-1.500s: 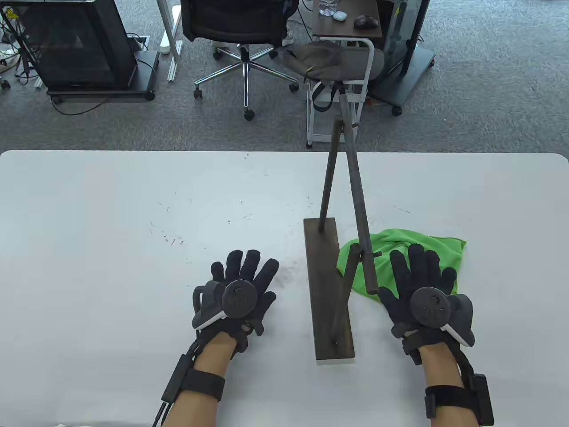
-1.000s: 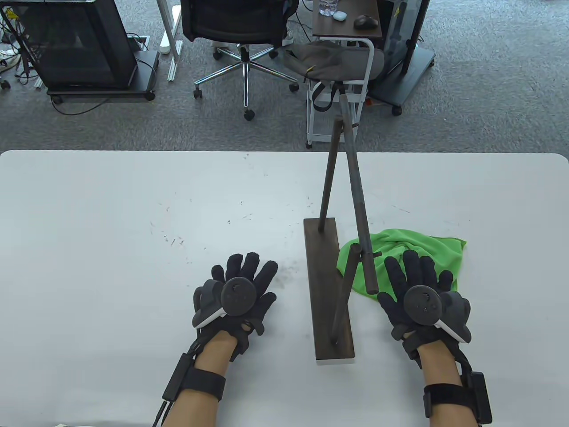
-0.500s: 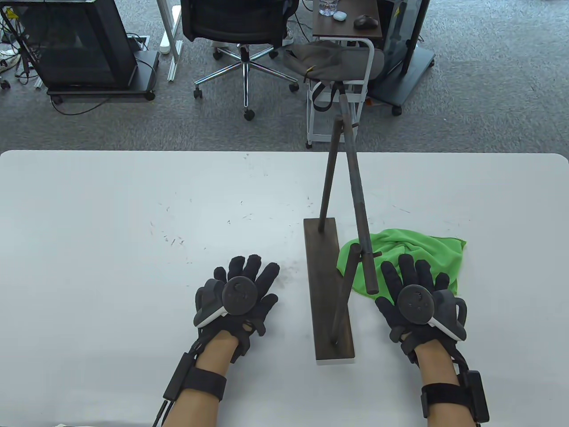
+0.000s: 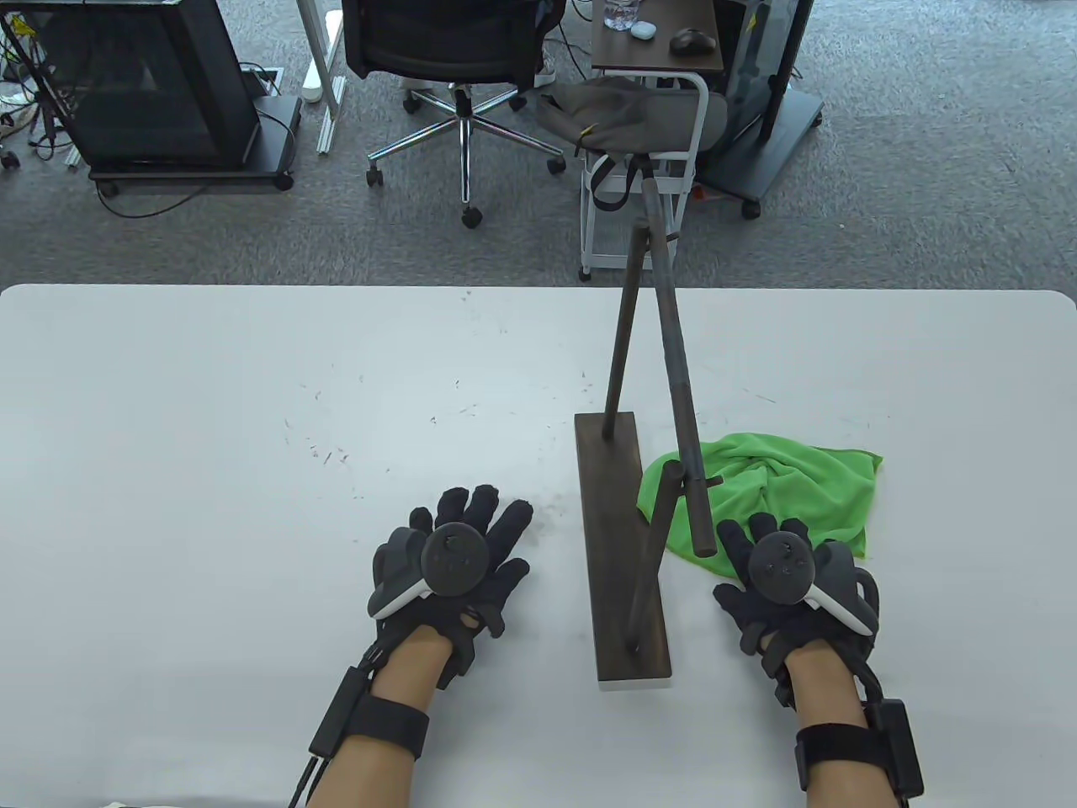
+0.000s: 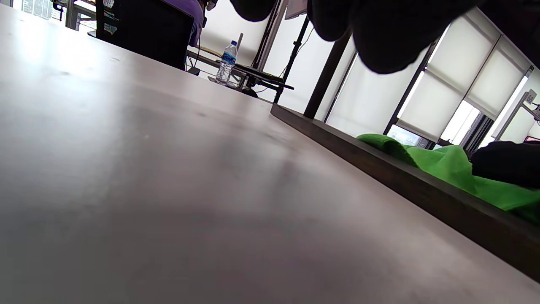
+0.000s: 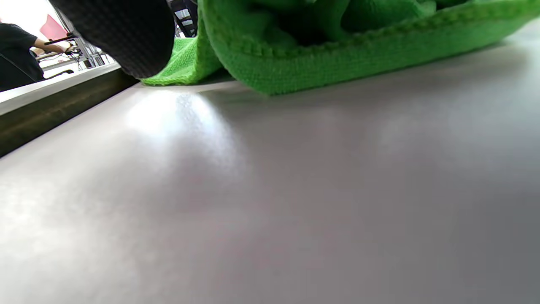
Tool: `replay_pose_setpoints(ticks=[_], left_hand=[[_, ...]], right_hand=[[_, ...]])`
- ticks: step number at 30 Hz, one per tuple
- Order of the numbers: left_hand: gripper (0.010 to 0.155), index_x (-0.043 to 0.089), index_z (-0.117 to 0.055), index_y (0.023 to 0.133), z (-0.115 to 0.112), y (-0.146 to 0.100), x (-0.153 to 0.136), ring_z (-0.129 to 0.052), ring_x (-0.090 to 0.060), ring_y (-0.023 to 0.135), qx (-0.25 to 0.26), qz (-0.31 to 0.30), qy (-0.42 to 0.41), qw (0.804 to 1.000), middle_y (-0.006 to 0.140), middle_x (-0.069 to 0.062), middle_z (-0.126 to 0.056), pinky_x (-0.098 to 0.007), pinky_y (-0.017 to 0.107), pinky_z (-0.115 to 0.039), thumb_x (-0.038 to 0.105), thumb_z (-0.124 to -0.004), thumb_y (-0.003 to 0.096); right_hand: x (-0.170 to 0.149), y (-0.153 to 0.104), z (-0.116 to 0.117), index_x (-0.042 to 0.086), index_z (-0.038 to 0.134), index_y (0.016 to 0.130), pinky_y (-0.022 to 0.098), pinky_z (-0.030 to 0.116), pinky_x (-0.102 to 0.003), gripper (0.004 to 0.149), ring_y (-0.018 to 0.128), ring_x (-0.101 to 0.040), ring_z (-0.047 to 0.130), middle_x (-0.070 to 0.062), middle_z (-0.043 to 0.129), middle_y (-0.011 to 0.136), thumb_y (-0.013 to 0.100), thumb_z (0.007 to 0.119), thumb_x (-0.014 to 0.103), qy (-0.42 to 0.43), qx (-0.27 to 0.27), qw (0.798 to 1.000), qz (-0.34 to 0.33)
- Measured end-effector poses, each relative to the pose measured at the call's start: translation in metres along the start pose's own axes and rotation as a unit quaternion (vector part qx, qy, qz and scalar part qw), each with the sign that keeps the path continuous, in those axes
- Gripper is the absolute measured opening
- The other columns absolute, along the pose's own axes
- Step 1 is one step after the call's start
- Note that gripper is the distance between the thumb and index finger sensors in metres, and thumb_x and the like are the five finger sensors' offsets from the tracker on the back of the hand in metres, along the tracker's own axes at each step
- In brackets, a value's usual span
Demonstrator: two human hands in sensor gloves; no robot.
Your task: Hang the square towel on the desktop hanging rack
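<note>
A crumpled green square towel point(image 4: 787, 475) lies on the white table point(image 4: 210, 438), right of the rack. The rack has a dark wooden base point(image 4: 618, 539), two leaning uprights and a long top bar point(image 4: 677, 370) with nothing on it. My right hand point(image 4: 761, 543) rests palm down with its fingertips on the towel's near edge. In the right wrist view a dark finger point(image 6: 122, 33) touches the table beside the towel point(image 6: 337, 46). My left hand point(image 4: 471, 526) lies flat with fingers spread, left of the base. The left wrist view shows the base point(image 5: 379, 164) and the towel point(image 5: 447, 164).
Beyond the table's far edge stand an office chair point(image 4: 437, 50), a white cart point(image 4: 644, 177) with a grey bag, and a dark cabinet point(image 4: 143, 84). Small dark specks dot the table's middle. A water bottle point(image 5: 225, 63) stands far off.
My right hand has slid back toward me, from the towel's middle to its near edge. My left hand has shifted slightly right. The towel and rack stay where they were.
</note>
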State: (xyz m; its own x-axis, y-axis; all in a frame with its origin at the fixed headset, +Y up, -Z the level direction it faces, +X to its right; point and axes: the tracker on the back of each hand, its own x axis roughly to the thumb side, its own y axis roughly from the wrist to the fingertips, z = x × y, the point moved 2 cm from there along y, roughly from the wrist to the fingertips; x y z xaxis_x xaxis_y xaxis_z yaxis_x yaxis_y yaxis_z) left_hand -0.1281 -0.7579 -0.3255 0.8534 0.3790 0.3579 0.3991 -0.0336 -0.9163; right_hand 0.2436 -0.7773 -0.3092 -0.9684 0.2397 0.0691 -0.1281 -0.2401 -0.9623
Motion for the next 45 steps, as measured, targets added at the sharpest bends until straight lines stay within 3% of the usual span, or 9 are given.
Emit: replay_pose_setpoints(ticks=[6, 12, 14, 17, 20, 24, 29, 35, 45], left_hand=[[0.069, 0.035, -0.05, 0.113, 0.002, 0.0, 0.002, -0.028, -0.055, 0.109, 0.003, -0.005, -0.004, 1.0, 0.117, -0.009, -0.034, -0.076, 0.063, -0.019, 0.048, -0.079, 0.0514], [0.069, 0.035, -0.05, 0.113, 0.001, 0.0, 0.003, -0.029, -0.055, 0.109, -0.006, -0.004, -0.002, 1.0, 0.117, -0.009, -0.034, -0.076, 0.063, -0.02, 0.048, -0.079, 0.0515], [0.069, 0.036, -0.05, 0.113, 0.001, 0.0, 0.004, -0.029, -0.055, 0.109, -0.004, -0.004, -0.007, 1.0, 0.117, -0.009, -0.034, -0.076, 0.063, -0.02, 0.048, -0.079, 0.0514], [0.069, 0.035, -0.051, 0.113, -0.002, 0.0, 0.002, -0.029, -0.055, 0.109, -0.013, -0.001, -0.008, 1.0, 0.117, -0.009, -0.034, -0.076, 0.063, -0.02, 0.048, -0.079, 0.0514], [0.069, 0.035, -0.051, 0.113, -0.003, 0.001, 0.001, -0.029, -0.055, 0.109, -0.023, 0.001, -0.002, 1.0, 0.117, -0.009, -0.034, -0.076, 0.063, -0.02, 0.048, -0.079, 0.0515], [0.068, 0.035, -0.052, 0.112, 0.0, 0.001, 0.003, -0.03, -0.055, 0.109, -0.015, -0.004, -0.011, 1.0, 0.117, -0.009, -0.035, -0.076, 0.063, -0.021, 0.048, -0.079, 0.0513], [0.068, 0.034, -0.052, 0.113, -0.003, 0.001, 0.003, -0.03, -0.055, 0.109, -0.029, -0.003, -0.005, 1.0, 0.117, -0.01, -0.035, -0.076, 0.063, -0.021, 0.048, -0.079, 0.0516], [0.068, 0.034, -0.053, 0.113, 0.003, -0.001, 0.005, -0.031, -0.055, 0.109, -0.015, -0.006, -0.023, 1.0, 0.117, -0.01, -0.036, -0.076, 0.063, -0.021, 0.048, -0.079, 0.0516], [0.068, 0.033, -0.053, 0.113, 0.006, 0.0, 0.013, -0.031, -0.056, 0.108, -0.013, -0.027, -0.043, 0.999, 0.117, -0.011, -0.036, -0.076, 0.063, -0.022, 0.048, -0.079, 0.0517]], right_hand=[[0.006, 0.0, -0.01, 0.03, 0.028, 0.103, 0.061, 0.024, -0.077, 0.076, 0.097, -0.051, 0.05, -0.023, 0.059, 0.105, 0.051, 0.078, 0.051, -0.022, -0.032, 0.999, 0.007], [0.007, -0.002, -0.012, 0.024, 0.028, 0.103, 0.062, 0.029, -0.077, 0.086, 0.085, -0.047, 0.068, -0.015, 0.075, 0.083, 0.046, 0.084, 0.057, -0.093, -0.016, 0.995, 0.027], [0.008, -0.001, -0.01, 0.025, 0.032, 0.103, 0.062, 0.03, -0.077, 0.085, 0.083, -0.046, 0.07, -0.013, 0.077, 0.078, 0.046, 0.085, 0.058, -0.111, 0.002, 0.993, 0.03], [0.009, 0.001, -0.008, 0.032, 0.049, 0.102, 0.062, 0.034, -0.077, 0.071, 0.079, -0.044, 0.074, -0.01, 0.079, 0.073, 0.046, 0.085, 0.058, -0.134, 0.014, 0.99, 0.031], [0.013, 0.002, -0.011, 0.039, 0.062, 0.096, 0.062, 0.039, -0.076, 0.058, 0.075, -0.042, 0.08, -0.009, 0.085, 0.069, 0.046, 0.089, 0.051, -0.148, -0.018, 0.988, 0.025], [0.017, -0.001, -0.017, 0.042, 0.077, 0.085, 0.062, 0.042, -0.075, 0.043, 0.081, -0.041, 0.077, -0.008, 0.083, 0.075, 0.045, 0.091, 0.046, -0.168, -0.065, 0.984, 0.01], [0.017, -0.009, -0.026, 0.041, 0.079, 0.083, 0.063, 0.042, -0.075, 0.041, 0.089, -0.042, 0.07, -0.008, 0.075, 0.088, 0.044, 0.091, 0.047, -0.159, -0.128, 0.979, -0.002], [0.008, -0.026, -0.051, 0.04, 0.078, 0.083, 0.063, 0.046, -0.074, 0.041, 0.093, -0.043, 0.066, -0.01, 0.065, 0.1, 0.044, 0.089, 0.047, -0.06, -0.239, 0.969, -0.014], [0.014, -0.054, -0.108, 0.039, 0.077, 0.084, 0.061, 0.058, -0.07, 0.042, 0.085, -0.04, 0.078, -0.01, 0.072, 0.097, 0.045, 0.088, 0.048, 0.082, -0.362, 0.927, -0.052]])
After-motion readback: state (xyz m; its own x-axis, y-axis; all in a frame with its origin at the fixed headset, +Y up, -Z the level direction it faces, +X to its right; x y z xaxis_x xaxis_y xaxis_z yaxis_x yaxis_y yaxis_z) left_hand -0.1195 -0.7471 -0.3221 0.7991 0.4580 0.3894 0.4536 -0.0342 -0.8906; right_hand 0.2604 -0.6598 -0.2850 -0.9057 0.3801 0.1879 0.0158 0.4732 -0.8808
